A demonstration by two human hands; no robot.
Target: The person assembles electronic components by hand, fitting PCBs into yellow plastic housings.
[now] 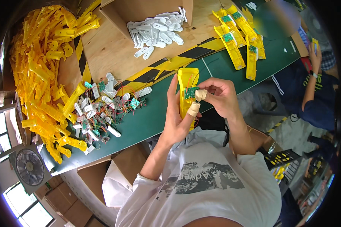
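Observation:
In front of my chest, my left hand [173,120] is wrapped round a long yellow plastic shell [187,76], held upright with its hollow side facing me. A small green circuit board [189,93] with thin wires sits in the shell at about mid-length. My right hand [222,97] is closed in a pinch at the board's right edge, its fingertips covering that edge. Beige tape wraps my left thumb and a fingertip of my right hand. Whether a wire is also between the right fingertips cannot be made out.
Left on the green table [140,125] lie a heap of yellow shells [38,72] and a tangle of wired boards with white pieces [98,109]. A cardboard box [117,19] spills white oval parts [159,32]. Shells with boards [235,38] lie far right. A co-worker [314,90] is at right.

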